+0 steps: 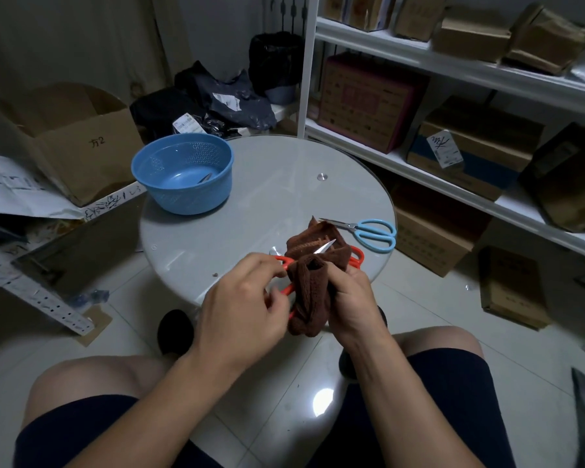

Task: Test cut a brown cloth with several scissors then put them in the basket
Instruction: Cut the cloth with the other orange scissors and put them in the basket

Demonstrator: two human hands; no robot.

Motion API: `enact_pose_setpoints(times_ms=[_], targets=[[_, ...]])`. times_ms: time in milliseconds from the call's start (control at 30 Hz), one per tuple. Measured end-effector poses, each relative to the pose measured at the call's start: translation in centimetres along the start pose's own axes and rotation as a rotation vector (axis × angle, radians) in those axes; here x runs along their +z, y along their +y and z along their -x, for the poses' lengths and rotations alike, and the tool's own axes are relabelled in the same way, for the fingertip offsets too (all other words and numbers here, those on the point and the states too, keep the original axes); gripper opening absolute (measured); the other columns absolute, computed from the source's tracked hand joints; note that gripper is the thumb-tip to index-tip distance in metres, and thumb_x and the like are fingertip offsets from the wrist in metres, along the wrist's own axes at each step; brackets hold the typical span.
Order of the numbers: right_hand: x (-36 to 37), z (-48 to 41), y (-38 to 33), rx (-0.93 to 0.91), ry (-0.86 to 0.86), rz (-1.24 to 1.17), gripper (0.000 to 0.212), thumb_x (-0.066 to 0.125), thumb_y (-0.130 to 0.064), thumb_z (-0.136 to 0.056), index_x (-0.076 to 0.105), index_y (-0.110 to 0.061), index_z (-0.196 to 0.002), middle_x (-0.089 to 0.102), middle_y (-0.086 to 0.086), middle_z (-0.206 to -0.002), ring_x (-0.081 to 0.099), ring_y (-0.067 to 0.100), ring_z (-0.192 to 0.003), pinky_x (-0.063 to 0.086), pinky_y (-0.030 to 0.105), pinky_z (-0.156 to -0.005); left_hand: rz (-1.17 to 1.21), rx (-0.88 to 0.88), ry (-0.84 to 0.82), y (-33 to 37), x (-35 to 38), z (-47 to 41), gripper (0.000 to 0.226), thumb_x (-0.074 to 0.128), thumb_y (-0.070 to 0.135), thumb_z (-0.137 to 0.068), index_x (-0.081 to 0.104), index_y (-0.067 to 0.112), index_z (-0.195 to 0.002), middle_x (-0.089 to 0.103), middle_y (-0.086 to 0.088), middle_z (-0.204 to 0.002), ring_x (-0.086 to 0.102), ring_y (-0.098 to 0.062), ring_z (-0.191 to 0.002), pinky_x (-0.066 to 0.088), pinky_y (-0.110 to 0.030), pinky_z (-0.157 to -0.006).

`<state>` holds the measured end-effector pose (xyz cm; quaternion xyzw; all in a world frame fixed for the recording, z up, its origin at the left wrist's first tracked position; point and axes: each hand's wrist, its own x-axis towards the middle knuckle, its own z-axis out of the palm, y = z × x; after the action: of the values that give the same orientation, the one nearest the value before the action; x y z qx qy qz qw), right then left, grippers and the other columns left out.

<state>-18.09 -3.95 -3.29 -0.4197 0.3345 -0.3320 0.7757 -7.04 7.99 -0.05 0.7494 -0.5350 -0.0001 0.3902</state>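
Left hand (244,295): holds the red scissors (285,289), fingers curled round the handle.
Right hand (352,298): grips the brown cloth (313,292) in a tight bunch, over the near edge of the worktop (250,204).
Blade: the tip pokes out of the cloth, close to the right hand's fingers.
Finger risk: a quick snip could nick a finger, because the cloth hides the blade.
Cloth risk: the thick bunch may jam the scissors or slip free.
Blue scissors (353,226): lie at the far right rim; a bump could knock them off.
Basket (190,201): sits far left, so reaching for it means carrying sharp tips across.
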Motion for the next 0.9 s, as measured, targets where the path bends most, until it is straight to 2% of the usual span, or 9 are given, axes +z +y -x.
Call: enact_pose_setpoints(times_ms=[100,200,300,367,467,533,633,767,900], targets=[[0.0,-0.3,-0.2,-0.037,0.061,0.008,0.018,0.068,-0.003,-0.084,0.076,0.004,-0.099,0.073,0.028,-0.094,0.067,0.032,-0.087,0.053,0.042,-0.081,-0.098,-0.033,0.137,-0.2,0.4,-0.4,0.020,0.057,0.009,-0.080,0.070,0.017,-0.093,0.069,0.004,-0.099,0.068,-0.023,-0.083,0.055,-0.040,-0.070],[-1.0,-0.5,-0.8,-0.046,0.116,-0.016,0.016,0.066,0.001,-0.085,0.077,0.005,-0.096,0.074,0.018,-0.085,0.068,0.028,-0.078,0.057,0.034,-0.068,-0.126,-0.156,0.177,-0.9,0.2,-1.3,0.014,0.064,0.022,-0.084,0.069,0.020,-0.097,0.064,0.004,-0.099,0.064,-0.021,-0.078,0.054,-0.039,-0.071],[-1.1,-0.2,-1.1,-0.070,0.052,0.008,0.020,0.065,0.003,-0.086,0.073,0.010,-0.103,0.073,0.023,-0.092,0.070,0.028,-0.083,0.058,0.037,-0.075,-0.066,-0.267,-0.085,-1.5,0.8,-2.9,0.027,0.063,0.049,-0.086,0.068,0.025,-0.098,0.062,0.004,-0.097,0.059,-0.017,-0.089,0.050,-0.034,-0.080],[-0.7,0.1,-0.9,-0.081,-0.002,0.015,0.018,0.065,0.004,-0.087,0.074,0.007,-0.102,0.073,0.024,-0.094,0.071,0.030,-0.084,0.059,0.038,-0.078,0.059,-0.311,-0.241,-1.0,1.4,-3.6,0.036,0.052,0.055,-0.091,0.065,0.025,-0.076,0.067,0.003,-0.076,0.063,-0.019,-0.076,0.052,-0.037,-0.072],[-0.4,0.3,-0.9,-0.077,-0.024,0.011,0.016,0.064,0.006,-0.084,0.076,0.006,-0.095,0.075,0.024,-0.090,0.071,0.033,-0.083,0.060,0.042,-0.080,0.004,-0.287,-0.221,-0.4,2.0,-3.5,0.054,0.038,0.054,-0.098,0.047,0.020,-0.056,0.055,-0.004,-0.055,0.057,-0.032,-0.064,0.046,-0.040,-0.059],[-0.6,0.3,-0.9,-0.072,-0.009,-0.015,0.016,0.067,0.006,-0.080,0.075,0.008,-0.093,0.074,0.026,-0.088,0.070,0.037,-0.084,0.057,0.049,-0.085,-0.029,-0.250,-0.194,0.0,2.1,-3.0,0.057,0.036,0.053,-0.099,0.041,0.019,-0.054,0.050,-0.006,-0.053,0.055,-0.035,-0.064,0.040,-0.040,-0.055],[-1.1,0.3,-1.1,-0.018,-0.003,-0.064,0.023,0.070,0.003,-0.075,0.073,0.011,-0.096,0.071,0.029,-0.089,0.068,0.039,-0.084,0.058,0.052,-0.080,-0.002,-0.209,-0.225,0.0,1.8,-3.0,0.057,0.034,0.056,-0.098,0.044,0.018,-0.057,0.055,-0.011,-0.055,0.056,-0.035,-0.061,0.045,-0.041,-0.055],[-1.2,-0.1,-1.3,0.083,-0.013,-0.154,0.041,0.071,-0.003,-0.064,0.069,0.018,-0.099,0.068,0.030,-0.094,0.067,0.037,-0.081,0.058,0.040,-0.072,-0.030,-0.169,-0.228,0.1,1.1,-3.2,0.056,0.034,0.056,-0.097,0.049,0.019,-0.059,0.057,-0.010,-0.058,0.056,-0.035,-0.063,0.049,-0.044,-0.061],[-3.5,-2.1,-2.6,0.065,0.060,-0.565,0.025,0.061,0.000,-0.070,0.074,0.003,-0.091,0.068,0.014,-0.079,0.066,0.022,-0.080,0.056,0.030,-0.072,-0.057,-0.170,-0.230,-1.5,0.2,-2.7,0.053,0.038,0.053,-0.097,0.041,0.028,-0.051,0.066,-0.007,-0.065,0.062,-0.036,-0.074,0.050,-0.042,-0.070]])
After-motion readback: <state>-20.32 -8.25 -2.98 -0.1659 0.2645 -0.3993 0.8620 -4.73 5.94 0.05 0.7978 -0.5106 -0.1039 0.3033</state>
